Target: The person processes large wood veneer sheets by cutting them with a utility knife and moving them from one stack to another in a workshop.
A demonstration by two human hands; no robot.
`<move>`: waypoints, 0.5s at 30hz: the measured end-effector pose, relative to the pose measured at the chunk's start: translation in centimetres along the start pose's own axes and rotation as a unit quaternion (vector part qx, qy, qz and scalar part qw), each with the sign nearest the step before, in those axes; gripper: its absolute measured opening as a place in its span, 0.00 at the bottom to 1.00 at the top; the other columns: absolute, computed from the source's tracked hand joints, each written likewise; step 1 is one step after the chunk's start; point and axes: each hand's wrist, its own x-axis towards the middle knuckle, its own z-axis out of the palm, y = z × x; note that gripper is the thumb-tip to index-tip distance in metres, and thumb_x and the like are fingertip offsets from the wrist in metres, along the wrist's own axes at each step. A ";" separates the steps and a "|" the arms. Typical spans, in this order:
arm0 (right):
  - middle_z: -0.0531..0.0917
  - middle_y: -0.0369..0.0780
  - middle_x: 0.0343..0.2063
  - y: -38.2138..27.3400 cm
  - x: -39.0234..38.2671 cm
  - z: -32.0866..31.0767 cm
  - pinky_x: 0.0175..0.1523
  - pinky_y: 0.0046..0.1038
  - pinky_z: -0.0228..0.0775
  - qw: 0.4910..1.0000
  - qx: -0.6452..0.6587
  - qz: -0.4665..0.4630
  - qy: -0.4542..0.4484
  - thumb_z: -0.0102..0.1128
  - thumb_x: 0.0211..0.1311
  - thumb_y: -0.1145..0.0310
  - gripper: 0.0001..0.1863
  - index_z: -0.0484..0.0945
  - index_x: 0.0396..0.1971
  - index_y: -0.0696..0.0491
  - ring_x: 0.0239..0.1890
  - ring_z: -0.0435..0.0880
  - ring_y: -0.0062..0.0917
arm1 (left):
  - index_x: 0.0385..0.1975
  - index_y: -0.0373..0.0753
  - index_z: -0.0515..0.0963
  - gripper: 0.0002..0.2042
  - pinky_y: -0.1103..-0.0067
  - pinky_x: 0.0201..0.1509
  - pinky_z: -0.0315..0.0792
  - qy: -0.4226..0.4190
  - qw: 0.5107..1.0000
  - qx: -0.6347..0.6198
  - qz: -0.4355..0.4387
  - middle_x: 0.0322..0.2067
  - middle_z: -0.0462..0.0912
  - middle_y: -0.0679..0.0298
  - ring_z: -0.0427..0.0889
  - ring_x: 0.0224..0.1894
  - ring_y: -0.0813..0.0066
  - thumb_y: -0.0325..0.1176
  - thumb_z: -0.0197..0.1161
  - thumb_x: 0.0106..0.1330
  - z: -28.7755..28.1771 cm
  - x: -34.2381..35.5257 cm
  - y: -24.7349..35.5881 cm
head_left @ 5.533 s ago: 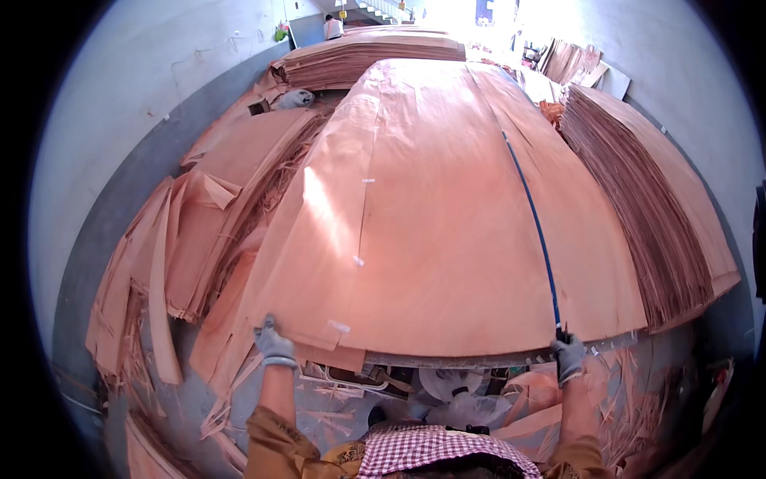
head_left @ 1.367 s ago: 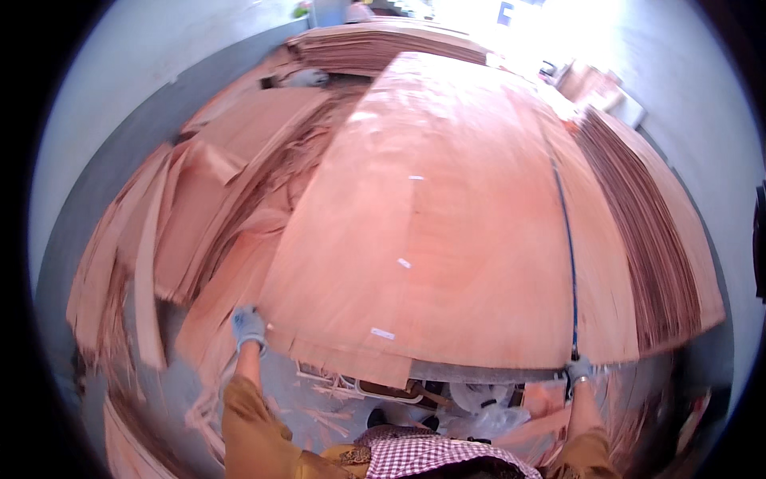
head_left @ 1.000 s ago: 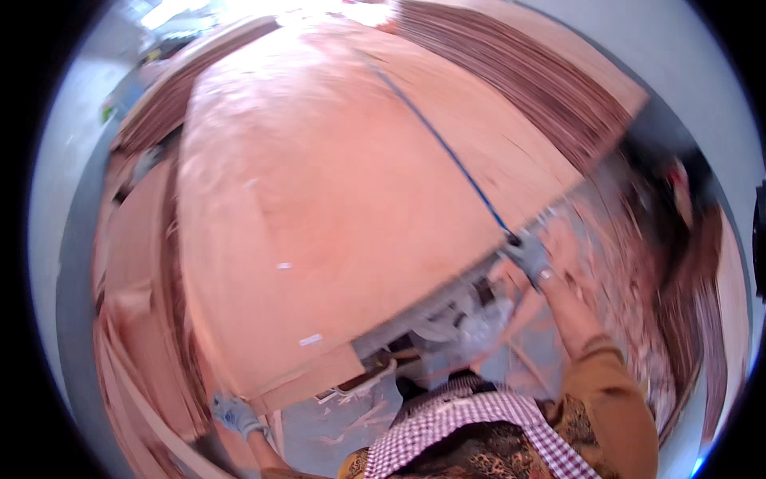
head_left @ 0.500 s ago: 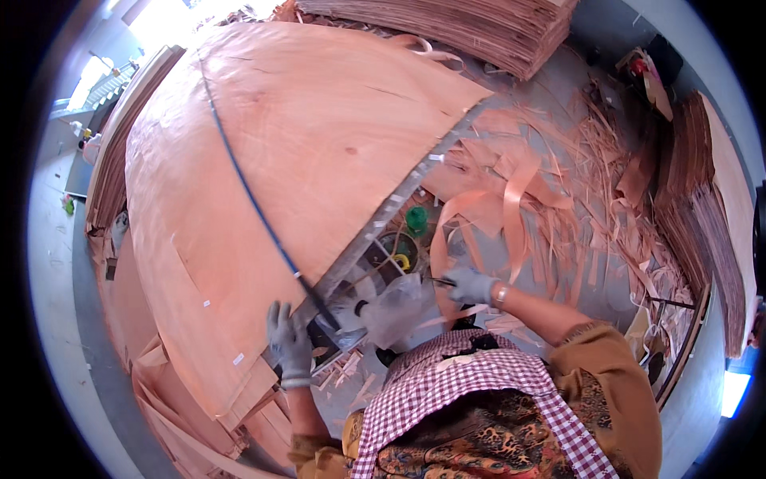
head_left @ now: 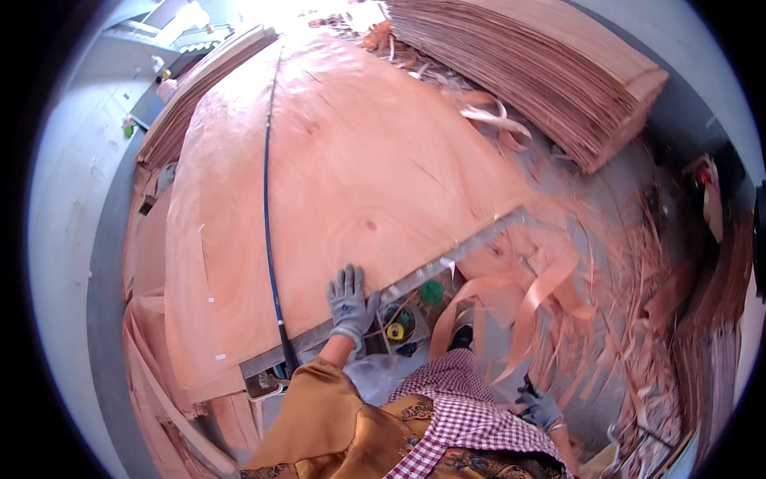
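The sheet is already spread under the left hand's unclenched fingers, rod still leftward of them, the right hand's grasping a dark tool.

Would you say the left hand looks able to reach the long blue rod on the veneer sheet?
Probably yes: the left hand lies at the near edge of the veneer sheet, just right of the blue rod, with only bare sheet visible between them.
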 end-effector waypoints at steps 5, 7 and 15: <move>0.82 0.40 0.32 -8.2 6.3 -5.2 0.26 0.24 0.71 0.996 0.023 0.085 0.022 0.59 0.58 0.66 0.16 0.74 0.43 0.58 0.27 0.82 0.27 | 0.64 0.38 0.56 0.35 0.54 0.68 0.39 -0.027 1.000 -0.001 -0.010 0.65 0.53 0.51 0.53 0.67 0.51 0.50 0.53 0.59 -1.8 0.3 0.4; 0.82 0.40 0.31 -13.0 9.4 -7.5 0.23 0.23 0.68 0.998 -0.008 0.036 0.047 0.57 0.58 0.68 0.13 0.75 0.41 0.57 0.26 0.82 0.26 | 0.63 0.38 0.57 0.35 0.54 0.68 0.39 -0.022 1.000 -0.008 -0.010 0.65 0.54 0.51 0.52 0.67 0.52 0.50 0.54 0.58 -1.9 0.2 0.3; 0.81 0.40 0.32 -30.3 22.1 -12.6 0.23 0.19 0.66 0.993 0.022 -0.113 0.032 0.54 0.60 0.68 0.11 0.76 0.39 0.58 0.27 0.81 0.21 | 0.64 0.39 0.54 0.38 0.54 0.68 0.38 -0.109 0.994 0.005 -0.030 0.65 0.52 0.51 0.50 0.67 0.52 0.51 0.56 0.55 -1.6 0.6 0.2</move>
